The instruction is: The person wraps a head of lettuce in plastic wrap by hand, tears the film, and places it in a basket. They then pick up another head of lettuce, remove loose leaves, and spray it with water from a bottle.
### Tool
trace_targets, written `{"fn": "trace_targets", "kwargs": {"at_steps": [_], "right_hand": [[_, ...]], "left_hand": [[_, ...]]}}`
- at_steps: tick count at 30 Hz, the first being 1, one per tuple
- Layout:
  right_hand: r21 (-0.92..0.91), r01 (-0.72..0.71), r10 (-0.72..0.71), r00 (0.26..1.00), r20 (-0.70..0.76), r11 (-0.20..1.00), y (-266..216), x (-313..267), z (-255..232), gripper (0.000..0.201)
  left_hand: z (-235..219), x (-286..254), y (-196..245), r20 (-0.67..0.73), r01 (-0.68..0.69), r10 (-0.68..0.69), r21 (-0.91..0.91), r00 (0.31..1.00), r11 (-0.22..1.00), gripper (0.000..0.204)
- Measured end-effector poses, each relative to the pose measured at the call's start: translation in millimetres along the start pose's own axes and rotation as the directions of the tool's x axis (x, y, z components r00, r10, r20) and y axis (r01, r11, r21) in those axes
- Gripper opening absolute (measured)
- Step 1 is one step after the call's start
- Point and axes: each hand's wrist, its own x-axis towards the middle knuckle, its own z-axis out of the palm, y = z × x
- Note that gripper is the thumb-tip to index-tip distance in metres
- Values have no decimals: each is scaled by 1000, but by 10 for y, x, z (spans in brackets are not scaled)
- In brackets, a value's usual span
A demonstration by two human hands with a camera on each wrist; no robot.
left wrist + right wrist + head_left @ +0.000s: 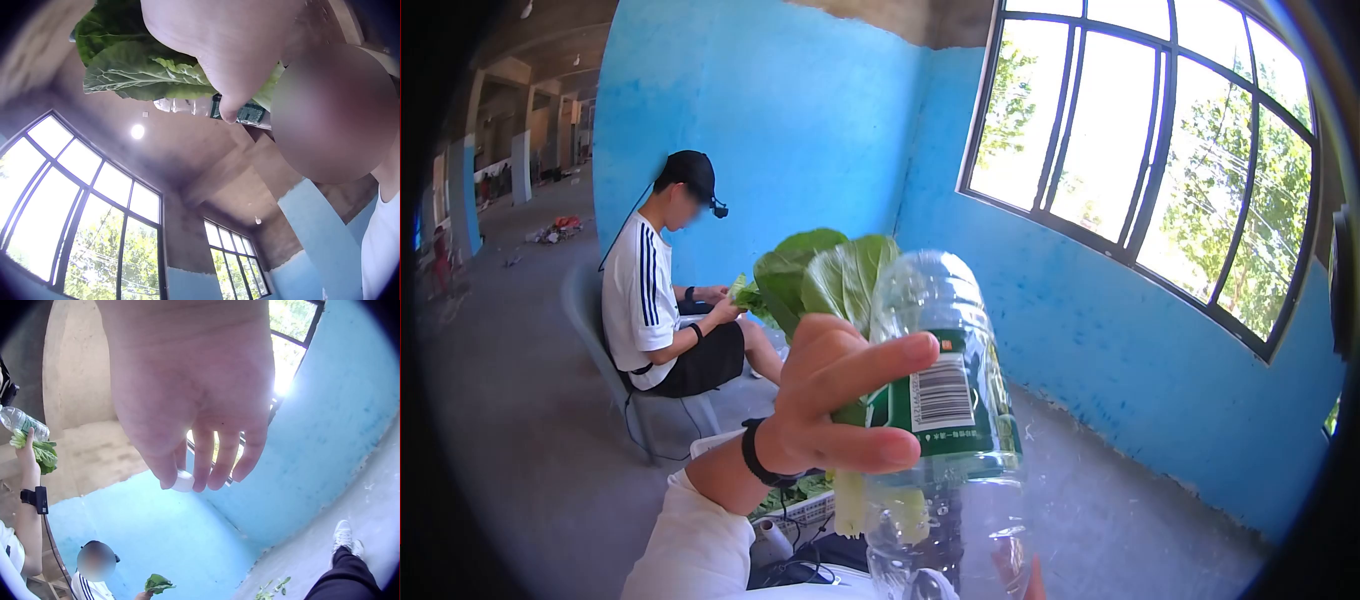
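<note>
My left hand [830,400] grips a clear plastic bottle [995,400] with a green label, together with leafy greens [785,275] whose pale stalks hang below. From the left wrist view, the bottle [250,113] runs from the greens [140,72] towards a blurred head [334,112]. The right wrist view has the tilted bottle [31,425] in the left hand [28,459] at far left. There my right hand [194,381] pinches a small white cap [184,481] between thumb and finger. The bottle's neck is not clearly visible.
A person [645,290] in a white striped shirt sits on a chair [585,310] at left, handling a leafy vegetable [748,296]. Below my left wrist are a crate [805,508] of greens and cables. A blue wall [780,130] and large windows [1100,120] stand beyond.
</note>
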Motion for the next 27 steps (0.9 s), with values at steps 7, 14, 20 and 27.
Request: {"fn": "trace_targets", "kwargs": {"at_steps": [7,14,20,27], "right_hand": [[-4,-25,25,998,51,1000,131,17,36,43],[66,-160,152,982,113,985,187,185,114,38],[40,-113,105,982,156,993,75,514,238,40],[203,-121,101,989,107,972,-66,1119,431,42]], "left_hand": [[307,-331,45,7,71,-71,-121,997,990,48],[542,-856,83,328,522,-428,-297,842,799,68],[835,-1796,-146,600,664,-482,-112,638,739,77],[1118,-2785,-146,777,775,-526,80,346,627,75]]}}
